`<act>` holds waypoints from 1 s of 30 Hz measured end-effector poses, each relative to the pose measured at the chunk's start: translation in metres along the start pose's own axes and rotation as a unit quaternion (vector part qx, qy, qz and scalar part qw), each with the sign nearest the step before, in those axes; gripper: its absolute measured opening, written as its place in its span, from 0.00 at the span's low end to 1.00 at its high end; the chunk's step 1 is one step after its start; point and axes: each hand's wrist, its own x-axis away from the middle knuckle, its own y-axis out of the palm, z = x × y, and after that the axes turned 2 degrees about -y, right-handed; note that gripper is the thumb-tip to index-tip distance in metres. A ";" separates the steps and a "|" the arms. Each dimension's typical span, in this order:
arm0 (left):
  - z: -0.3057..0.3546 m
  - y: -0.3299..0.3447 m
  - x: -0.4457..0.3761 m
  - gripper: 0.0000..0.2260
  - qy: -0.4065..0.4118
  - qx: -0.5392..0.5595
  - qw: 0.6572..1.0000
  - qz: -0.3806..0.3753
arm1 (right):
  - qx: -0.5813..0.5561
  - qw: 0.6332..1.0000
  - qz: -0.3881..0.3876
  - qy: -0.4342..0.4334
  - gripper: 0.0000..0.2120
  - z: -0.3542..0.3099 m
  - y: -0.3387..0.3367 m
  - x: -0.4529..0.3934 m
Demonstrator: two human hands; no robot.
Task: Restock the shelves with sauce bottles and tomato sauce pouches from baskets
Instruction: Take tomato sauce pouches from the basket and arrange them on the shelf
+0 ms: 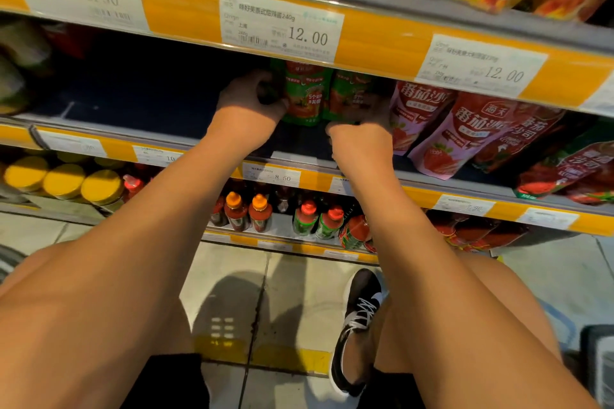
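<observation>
1. Two green sauce pouches point(307, 95) stand upright on the middle shelf point(299, 156), left of pink tomato sauce pouches point(432, 129);
2. Left hand point(247, 103) grips the leftmost green pouch; right hand point(360, 139), fingers clenched, grasp hidden;
3. Sauce bottles point(260, 212) line the shelf below.

Right hand point(360, 129) fingers hidden in shadow; green pouch point(307, 93) tops behind price rail point(365, 40).

Bare forearms, black shorts point(172, 378), black sneaker point(357, 325) with white laces.
</observation>
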 end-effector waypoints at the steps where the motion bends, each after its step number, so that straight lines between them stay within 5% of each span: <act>1: 0.000 -0.005 0.004 0.20 -0.006 0.012 1.000 0.001 | 0.000 1.000 -0.009 -0.009 0.11 0.000 0.001 0.001; 6: -0.001 -0.027 0.031 0.16 0.012 0.014 1.000 0.010 | 0.036 0.994 -0.078 -0.066 0.08 -0.009 0.000 0.030; 12: 0.000 -0.059 0.083 0.19 0.047 -0.037 0.998 -0.023 | 0.050 0.971 -0.184 -0.145 0.26 -0.019 0.017 0.061; 18: -0.010 -0.112 0.148 0.17 0.036 -0.078 0.996 -0.018 | 0.039 0.953 -0.240 -0.181 0.30 -0.033 0.033 0.089; 30: -0.094 -0.259 0.321 0.15 -0.096 -0.041 0.965 0.240 | 0.037 0.914 -0.315 -0.252 0.26 -0.052 0.077 0.162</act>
